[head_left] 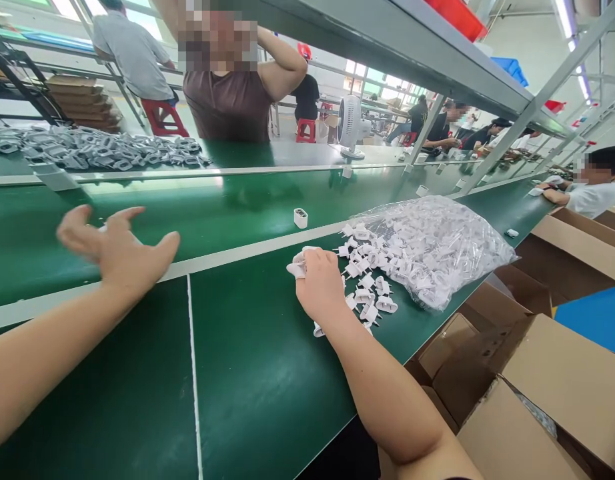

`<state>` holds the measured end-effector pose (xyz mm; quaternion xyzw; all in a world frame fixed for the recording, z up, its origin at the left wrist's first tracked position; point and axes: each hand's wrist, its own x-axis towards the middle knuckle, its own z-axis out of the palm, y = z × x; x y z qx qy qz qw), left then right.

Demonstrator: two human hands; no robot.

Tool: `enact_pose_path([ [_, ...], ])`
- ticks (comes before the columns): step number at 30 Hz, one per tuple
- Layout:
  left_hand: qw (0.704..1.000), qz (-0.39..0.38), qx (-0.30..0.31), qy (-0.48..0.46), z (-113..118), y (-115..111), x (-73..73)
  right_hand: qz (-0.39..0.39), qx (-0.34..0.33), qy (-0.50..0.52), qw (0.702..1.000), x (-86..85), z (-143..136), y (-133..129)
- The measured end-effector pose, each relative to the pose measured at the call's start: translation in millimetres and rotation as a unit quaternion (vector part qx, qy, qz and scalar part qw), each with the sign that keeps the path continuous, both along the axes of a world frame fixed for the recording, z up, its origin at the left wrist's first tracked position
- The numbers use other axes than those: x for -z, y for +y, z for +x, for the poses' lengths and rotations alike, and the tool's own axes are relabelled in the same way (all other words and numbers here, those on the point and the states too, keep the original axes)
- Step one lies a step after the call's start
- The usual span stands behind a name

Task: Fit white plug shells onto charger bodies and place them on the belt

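Right hand: your right hand (320,283) rests knuckles-up on the green bench (257,373), fingers curled around white plug parts (297,265); a few peek out past the fingertips, and one more shows under the wrist.
Left hand: your left hand (118,248) hovers open above the belt (227,207), fingers spread, holding nothing that shows.
Step in hand: you seem to be gathering a handful from the loose pile; that is a reading of the grip, not a thing seen.
Next move: it would call for lifting the right hand clear without spilling, pins not snagging on neighbours, with the open left hand free to receive or steady.
Loose parts: the loose parts (370,293) lie scattered just beside your right hand, roughly a dozen or so; some overlap, so no exact count.
Bag: one clear bag (432,250), mouth towards your hand, is stuffed with the same parts, far too many to count.
Single piece: one white housing (300,217) stands alone on the belt, well apart from both hands.
Grey pile: one heap of grey parts (97,150) lies across the belt, too many to count.
Boxes: several open cartons (552,373) sit to your right, at least three.
Fan: one fan (351,127) stands on the far bench.
People: one person stands opposite; several more sit further off.
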<state>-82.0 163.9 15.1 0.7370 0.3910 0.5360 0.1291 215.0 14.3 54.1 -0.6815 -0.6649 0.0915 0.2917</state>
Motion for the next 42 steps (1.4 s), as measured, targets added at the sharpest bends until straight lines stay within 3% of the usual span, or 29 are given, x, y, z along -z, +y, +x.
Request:
enact_pose_path([
  [1, 0.995, -0.007, -0.099, -0.004, 19.6, 0.0, -5.9, 0.009, -0.004, 0.054, 0.999, -0.6, -1.8, -0.5],
  [2, 0.991, -0.048, -0.121, 0.021, 41.5, 1.7, -11.4, 0.012, -0.008, 0.119, 0.993, -0.8, -3.3, -0.5],
  [5, 0.981, -0.157, -0.053, 0.096, 111.6, 15.9, -19.5, -0.012, -0.016, 0.331, 0.944, -0.5, -5.6, 2.4],
  [8, 0.97, -0.217, -0.037, 0.102, 171.8, 35.9, -14.6, -0.054, -0.013, 0.518, 0.853, -3.1, -4.7, 7.2],
  [10, 0.961, -0.254, -0.034, 0.1, 199.9, 46.4, -9.9, -0.074, -0.011, 0.608, 0.791, -6.9, -2.8, 9.2],
  [13, 0.953, -0.288, -0.037, 0.092, 220.1, 52.1, -7.8, -0.085, -0.008, 0.684, 0.724, -12.4, 0.4, 9.4],
  [17, 0.957, -0.278, -0.023, 0.083, 205.4, 33.4, -13.5, -0.106, -0.017, 0.706, 0.7, -15.4, 3.2, 7.8],
  [19, 0.959, -0.269, 0.002, 0.086, 181.9, 9.6, -16.0, -0.109, -0.029, 0.701, 0.704, -15.0, 3.1, 7.2],
  [21, 0.958, -0.268, 0.031, 0.094, 151.6, -23.4, -16.3, -0.097, -0.031, 0.678, 0.727, -13.3, 1.1, 6.2],
  [25, 0.938, -0.313, 0.105, 0.109, 92.3, -102.2, -12.8, -0.038, -0.053, 0.552, 0.831, -6.5, -8.5, -0.8],
  [29, 0.902, -0.367, 0.212, 0.078, 60.5, -159.1, -11.5, -0.027, -0.162, 0.383, 0.909, 0.2, -19.9, -15.4],
  [32, 0.905, -0.355, 0.224, 0.068, 51.9, -172.0, -9.6, 0.006, -0.243, 0.258, 0.935, 2.1, -26.3, -25.5],
  [35, 0.926, -0.324, 0.177, 0.082, 49.4, -169.1, -4.8, 0.05, -0.288, 0.149, 0.945, 2.6, -32.9, -32.5],
  [42, 0.93, -0.308, 0.188, 0.066, 50.5, -162.5, 2.0, 0.149, -0.268, 0.051, 0.95, 0.6, -47.2, -41.2],
])
